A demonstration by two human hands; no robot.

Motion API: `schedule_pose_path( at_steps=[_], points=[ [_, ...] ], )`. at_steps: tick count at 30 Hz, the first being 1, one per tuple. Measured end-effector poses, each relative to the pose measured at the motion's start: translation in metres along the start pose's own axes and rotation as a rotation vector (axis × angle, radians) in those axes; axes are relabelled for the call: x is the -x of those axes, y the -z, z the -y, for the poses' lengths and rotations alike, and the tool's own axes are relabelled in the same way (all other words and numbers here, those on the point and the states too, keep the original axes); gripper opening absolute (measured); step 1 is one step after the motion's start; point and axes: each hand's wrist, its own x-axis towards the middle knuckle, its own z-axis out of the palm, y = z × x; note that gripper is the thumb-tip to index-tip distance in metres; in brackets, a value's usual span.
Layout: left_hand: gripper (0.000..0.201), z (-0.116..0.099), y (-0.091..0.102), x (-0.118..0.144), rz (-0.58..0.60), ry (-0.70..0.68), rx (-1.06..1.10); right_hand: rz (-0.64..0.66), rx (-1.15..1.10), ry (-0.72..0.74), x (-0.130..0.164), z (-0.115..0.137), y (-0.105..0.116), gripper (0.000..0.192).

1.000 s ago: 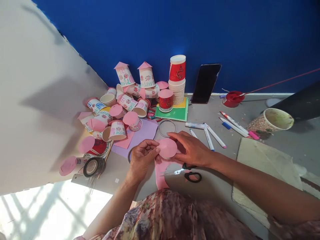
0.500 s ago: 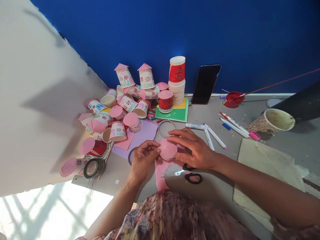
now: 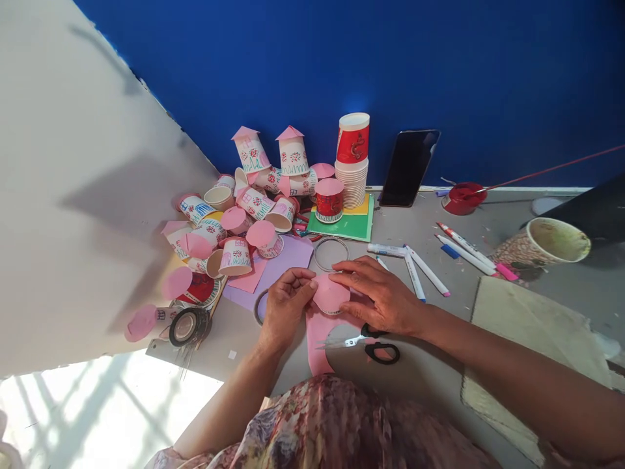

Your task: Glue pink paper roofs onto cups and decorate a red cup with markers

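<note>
Between my hands is a pink paper cone (image 3: 332, 295), seen from above, with a thin pale cup rim showing under its front edge. My left hand (image 3: 287, 305) pinches the cone's left edge between thumb and fingers. My right hand (image 3: 378, 296) spans its right side, index fingertip on the upper edge and thumb at the lower right. Below them lies a pink paper sheet (image 3: 318, 345) with a curved cut edge. Black-handled scissors (image 3: 364, 340) rest on it, partly under my right hand. The cup beneath the cone is mostly hidden.
Decorated paper cups with pink roofs (image 3: 235, 255) are heaped at the left. Behind stand stacked cups (image 3: 352, 163) and a phone (image 3: 410, 168) against the blue wall. Markers (image 3: 426, 270), a tape roll (image 3: 184, 327), a wire ring (image 3: 332, 254) and a patterned cup (image 3: 541, 244) lie around.
My right index fingertip has come down onto the cone's upper edge. The left hand keeps its pinch. The whole view has shifted slightly.
</note>
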Motion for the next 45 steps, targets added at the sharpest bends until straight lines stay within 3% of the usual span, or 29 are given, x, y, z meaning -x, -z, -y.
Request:
schedule_pose_path(
  at_steps=[12, 16, 20, 28, 33, 36, 41, 45],
  points=[
    [0.03, 0.0, 0.0, 0.0, -0.02, -0.014, -0.078, 0.014, -0.009, -0.038, 0.001, -0.001, -0.001, 0.051],
    [0.018, -0.002, 0.0, 0.004, -0.067, -0.261, -0.319, 0.011, -0.007, -0.034, 0.001, -0.002, -0.002, 0.051],
    [0.026, -0.004, 0.007, 0.012, -0.006, -0.47, -0.582, 0.003, -0.011, -0.031, 0.0, -0.001, -0.002, 0.05],
    [0.034, 0.002, 0.021, 0.012, 0.091, -0.429, -0.723, 0.009, -0.022, -0.04, -0.001, 0.002, 0.002, 0.049],
    [0.049, 0.003, 0.024, 0.008, 0.157, -0.508, -0.772, 0.009, -0.016, -0.036, -0.001, 0.002, 0.001, 0.048],
    [0.047, 0.004, 0.025, 0.006, 0.187, -0.54, -0.819, -0.003, -0.018, -0.026, 0.0, 0.0, -0.001, 0.049],
    [0.049, 0.001, 0.026, 0.003, 0.195, -0.521, -0.849, -0.016, -0.032, -0.029, 0.0, -0.002, -0.002, 0.048],
    [0.057, -0.005, 0.029, 0.001, 0.265, -0.482, -0.853, -0.003, -0.027, -0.035, -0.001, -0.001, 0.001, 0.047]
  ],
)
